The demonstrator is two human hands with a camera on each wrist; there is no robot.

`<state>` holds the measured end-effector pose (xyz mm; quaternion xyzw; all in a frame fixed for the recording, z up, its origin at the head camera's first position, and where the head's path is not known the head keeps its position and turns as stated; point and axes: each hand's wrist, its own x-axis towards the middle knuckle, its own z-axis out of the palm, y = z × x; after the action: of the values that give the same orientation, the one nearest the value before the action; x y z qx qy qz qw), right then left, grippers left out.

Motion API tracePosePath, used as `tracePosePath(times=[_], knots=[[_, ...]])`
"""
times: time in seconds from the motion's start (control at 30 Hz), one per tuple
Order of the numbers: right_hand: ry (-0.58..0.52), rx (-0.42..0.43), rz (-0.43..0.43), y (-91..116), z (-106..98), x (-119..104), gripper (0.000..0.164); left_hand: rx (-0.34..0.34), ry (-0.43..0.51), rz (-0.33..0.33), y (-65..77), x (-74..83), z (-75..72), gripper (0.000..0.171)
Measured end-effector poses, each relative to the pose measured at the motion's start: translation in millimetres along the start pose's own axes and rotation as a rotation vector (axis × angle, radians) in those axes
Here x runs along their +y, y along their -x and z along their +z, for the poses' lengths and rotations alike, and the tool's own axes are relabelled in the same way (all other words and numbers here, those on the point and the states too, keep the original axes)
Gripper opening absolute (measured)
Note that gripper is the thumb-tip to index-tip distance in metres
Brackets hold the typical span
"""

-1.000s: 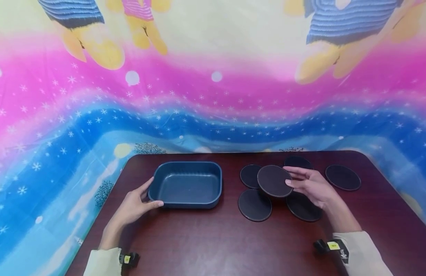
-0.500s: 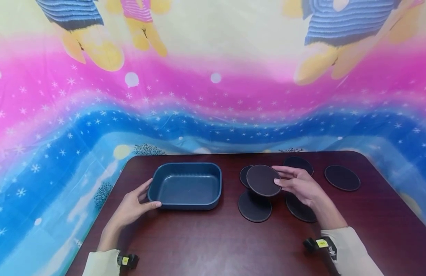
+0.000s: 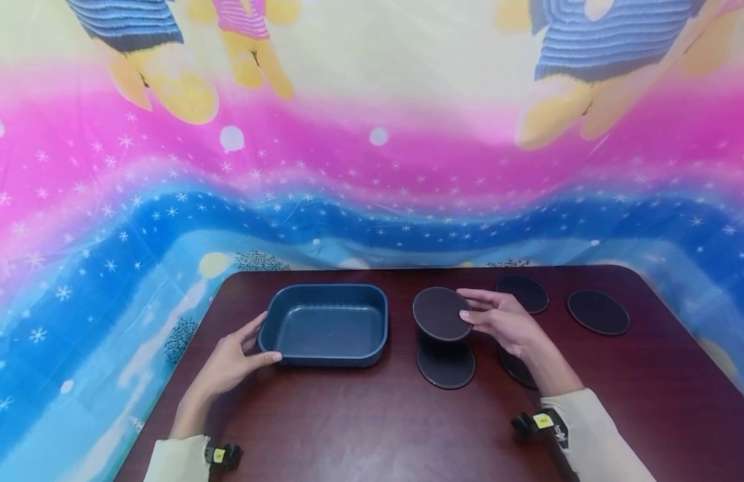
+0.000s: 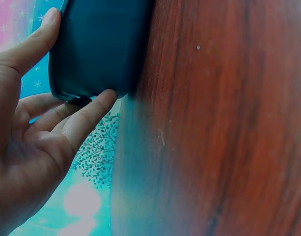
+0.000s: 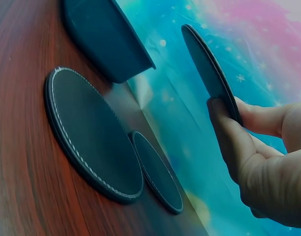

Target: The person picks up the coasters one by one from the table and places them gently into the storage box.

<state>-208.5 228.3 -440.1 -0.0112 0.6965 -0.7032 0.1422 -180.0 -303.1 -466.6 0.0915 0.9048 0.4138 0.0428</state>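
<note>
Just right of the blue tray [image 3: 329, 329], I'm watching the right hand [image 3: 504, 326] pinching a round dark disc [image 3: 442, 313] between thumb and fingers, and the disc is hovering above the table [image 3: 347, 428]. At the tray's left end, the left hand [image 3: 230, 358] is resting its thumb and fingers, spread apart, against the tray. Other discs [image 3: 598, 312] are lying flat to the tray's right, one partly hidden behind the right arm.

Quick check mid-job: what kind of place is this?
Likely a staged recording spot, though the frames don't confirm it: a brightly printed backdrop fills the view behind the wood-grain table, and small black devices sit at both pale sleeves.
</note>
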Motion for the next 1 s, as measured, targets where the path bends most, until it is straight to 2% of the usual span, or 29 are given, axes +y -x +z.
tracePosePath(times=[0.27,1.0], knots=[[0.011,-0.007,0.019,-8,16,-1,0.068,-0.006,-0.001,-0.005,-0.4,-0.1,0.8,0.099],[-0.054,-0.033,0.032,-33,55,-2,0.065,0.000,-0.002,-0.007,-1.0,-3.7,1.3,0.099]])
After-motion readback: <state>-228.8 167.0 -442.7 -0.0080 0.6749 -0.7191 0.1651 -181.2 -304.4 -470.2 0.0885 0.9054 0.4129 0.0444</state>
